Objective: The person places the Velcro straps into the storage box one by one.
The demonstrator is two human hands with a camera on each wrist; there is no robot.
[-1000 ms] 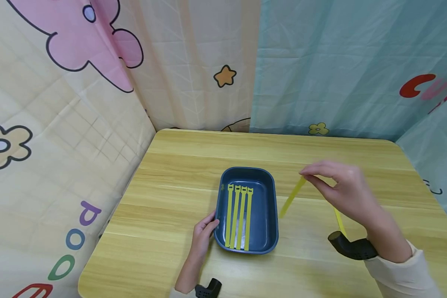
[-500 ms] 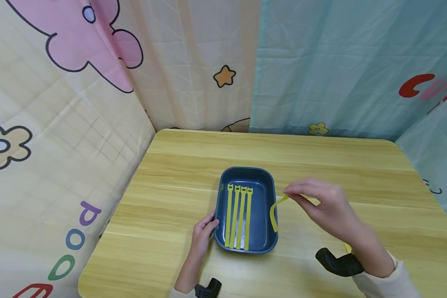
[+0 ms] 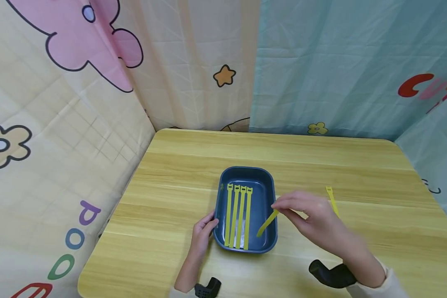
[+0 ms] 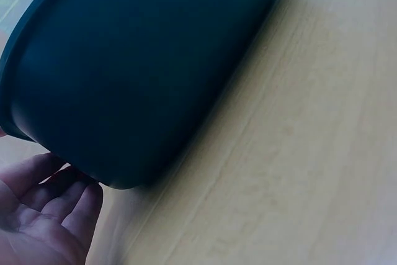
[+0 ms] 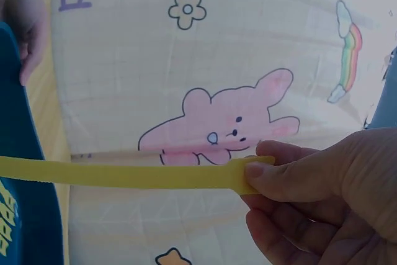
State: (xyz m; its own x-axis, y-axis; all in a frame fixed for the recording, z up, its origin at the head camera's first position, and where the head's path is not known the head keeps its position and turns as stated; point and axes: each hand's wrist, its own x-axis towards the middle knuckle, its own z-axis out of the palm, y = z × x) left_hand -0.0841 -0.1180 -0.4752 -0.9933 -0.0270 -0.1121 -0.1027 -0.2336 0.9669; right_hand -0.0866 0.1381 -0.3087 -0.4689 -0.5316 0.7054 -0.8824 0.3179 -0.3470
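My right hand (image 3: 313, 217) pinches the slotted wide end of a yellow hook-and-loop cable tie (image 3: 268, 222) between thumb and fingers. The tie's free end slants down over the right part of a dark blue tray (image 3: 262, 178); the right wrist view shows the strap (image 5: 142, 175) stretching left from the fingertips. Inside the tray, several matching yellow ties (image 3: 239, 217) lie side by side on the left, wide ends away from me. My left hand (image 3: 202, 231) holds the tray's left side, thumb at the rim and fingers against the outer wall (image 4: 136, 79).
Another yellow tie (image 3: 332, 200) lies on the wooden table (image 3: 171, 174) beyond my right hand, partly hidden by it. Printed curtains (image 3: 193, 62) hang along the table's far and left edges. A black wrist camera (image 3: 332, 275) sits on each wrist.
My right hand has moved left and toward me, carrying its tie from beside the tray to over its right part. The tie on the table is more exposed. My left hand stays put.
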